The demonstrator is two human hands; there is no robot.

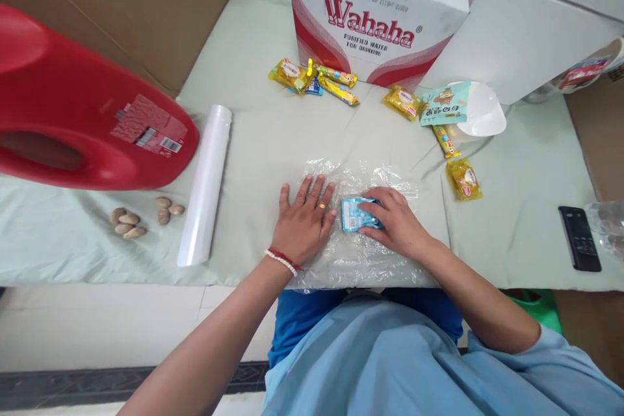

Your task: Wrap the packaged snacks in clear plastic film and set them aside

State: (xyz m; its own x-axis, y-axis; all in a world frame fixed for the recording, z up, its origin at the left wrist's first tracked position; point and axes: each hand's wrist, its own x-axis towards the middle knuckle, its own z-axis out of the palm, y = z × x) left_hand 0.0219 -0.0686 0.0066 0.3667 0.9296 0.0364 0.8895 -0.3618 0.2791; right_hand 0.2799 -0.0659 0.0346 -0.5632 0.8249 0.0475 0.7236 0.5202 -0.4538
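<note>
A sheet of clear plastic film lies wrinkled on the cloth near the table's front edge. On its left part my left hand rests flat, palm down, with the fingers spread and nothing held. A small blue packet with a white label and barcode lies on the film's middle. Over the packet's right side my right hand is curled, thumb below and fingers above, gripping it. Those fingers hide the packet's right end. A gap separates the left thumb from the packet.
A roll of film, brown nuts or stones and a red jug stand left. Yellow snack packs lie before a Wahaba-style water carton. At right are a white bowl, a teal packet and a phone.
</note>
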